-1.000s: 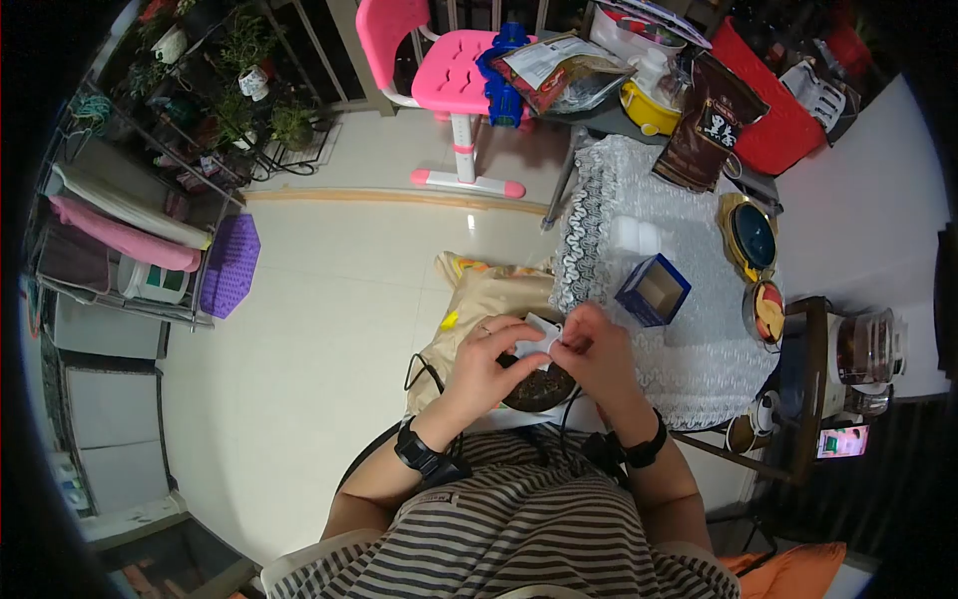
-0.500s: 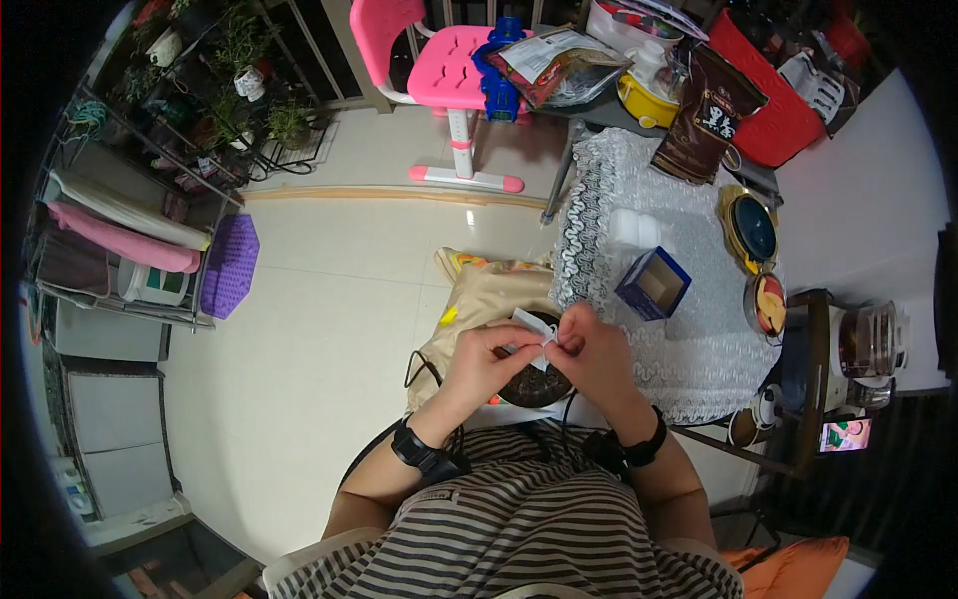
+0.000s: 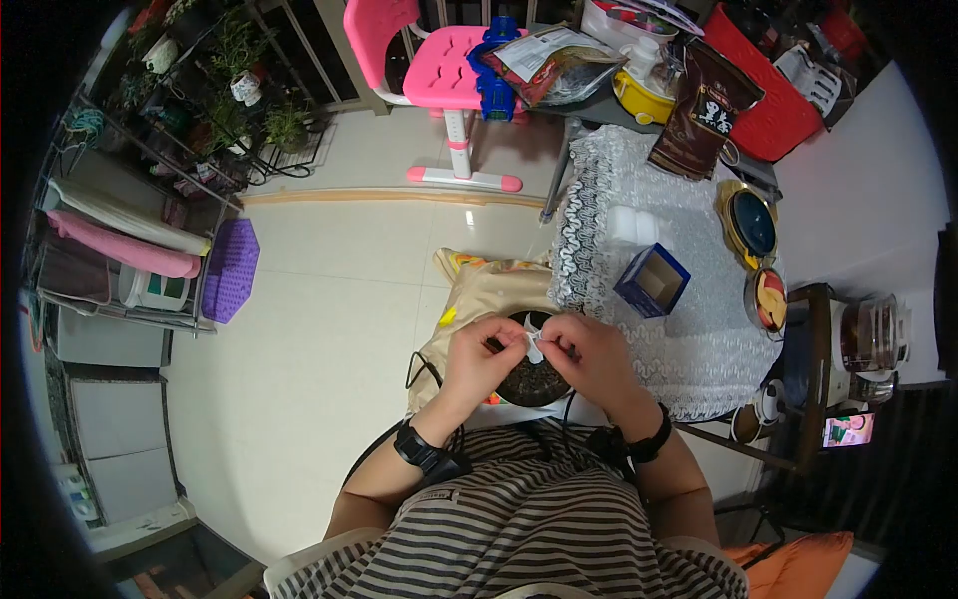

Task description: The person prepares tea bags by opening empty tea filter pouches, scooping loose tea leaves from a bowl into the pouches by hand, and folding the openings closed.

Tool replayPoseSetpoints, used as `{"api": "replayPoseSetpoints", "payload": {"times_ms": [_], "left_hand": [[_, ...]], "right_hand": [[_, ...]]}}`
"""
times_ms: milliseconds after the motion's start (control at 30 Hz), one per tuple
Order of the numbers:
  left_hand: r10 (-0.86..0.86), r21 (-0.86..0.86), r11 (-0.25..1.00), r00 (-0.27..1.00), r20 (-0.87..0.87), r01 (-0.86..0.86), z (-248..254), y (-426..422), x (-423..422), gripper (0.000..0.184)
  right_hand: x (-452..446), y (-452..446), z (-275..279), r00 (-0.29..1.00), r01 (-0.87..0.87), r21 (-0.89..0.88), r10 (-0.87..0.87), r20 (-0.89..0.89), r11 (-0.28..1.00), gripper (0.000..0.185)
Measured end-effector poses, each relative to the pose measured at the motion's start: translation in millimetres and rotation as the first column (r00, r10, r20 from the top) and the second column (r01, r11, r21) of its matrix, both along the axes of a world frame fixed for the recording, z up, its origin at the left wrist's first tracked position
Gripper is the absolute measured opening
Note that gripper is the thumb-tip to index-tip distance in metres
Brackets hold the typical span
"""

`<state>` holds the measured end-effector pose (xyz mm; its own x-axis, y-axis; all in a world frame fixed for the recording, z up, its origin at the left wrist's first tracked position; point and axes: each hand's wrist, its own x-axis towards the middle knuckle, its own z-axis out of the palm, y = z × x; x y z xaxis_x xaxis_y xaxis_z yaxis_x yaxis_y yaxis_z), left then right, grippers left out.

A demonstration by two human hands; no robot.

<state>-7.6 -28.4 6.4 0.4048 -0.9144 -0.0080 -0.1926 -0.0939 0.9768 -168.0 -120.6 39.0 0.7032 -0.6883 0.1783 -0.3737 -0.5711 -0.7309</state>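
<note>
Both of my hands meet over a round container of dark, loose material at my lap. Between them is a small white piece, thin like paper or a small bag, with its middle gathered at my fingertips. My left hand pinches its left side with thumb and forefinger. On the other side my right hand pinches it too, fingers curled. A beige cloth with yellow and orange patches lies beneath and beyond the container. The fingertips partly cover the white piece.
On the lace-covered table at the right stand an open blue box, white round items, a brown bag and a bowl of cut fruit. A pink chair is ahead; a rack stands left.
The white piece was spread flatter between my fingers and is now narrower and pinched at its middle. My hands have shifted slightly, and more of the dark contents shows below them.
</note>
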Motion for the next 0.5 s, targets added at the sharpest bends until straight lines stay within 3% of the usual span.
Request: {"api": "replayPoseSetpoints", "payload": {"times_ms": [33, 167, 267, 333, 500], "left_hand": [[-0.008, 0.010, 1.000, 0.999, -0.042, 0.008, -1.1, 0.0, 0.2, 0.011], [-0.015, 0.048, 0.999, 0.991, -0.129, 0.021, -2.5, -0.9, 1.0, 0.009], [-0.022, 0.063, 0.997, 0.983, -0.183, 0.034, 0.5, 0.0, 0.6, 0.009], [-0.027, 0.065, 0.997, 0.982, -0.187, 0.040, 1.8, 0.8, 1.0, 0.009], [-0.031, 0.039, 0.998, 0.978, -0.206, 0.040, 1.8, 1.5, 1.9, 0.009]], "right_hand": [[-0.5, -1.4, -0.9, 0.995, -0.081, -0.111, 0.088, 0.055, 0.990, 0.013], [-2.9, -0.7, 0.8, 0.992, -0.119, -0.142, 0.124, 0.026, 0.983, 0.014], [-4.4, 1.3, 6.6, 0.995, -0.097, -0.094, 0.100, 0.029, 0.991, 0.015], [-5.1, 2.1, 14.9, 0.994, -0.104, 0.110, 0.106, -0.018, 0.989, 0.018], [-6.4, 1.6, 11.1, 0.993, -0.113, 0.103, 0.111, 0.031, 0.988, 0.021]]}}
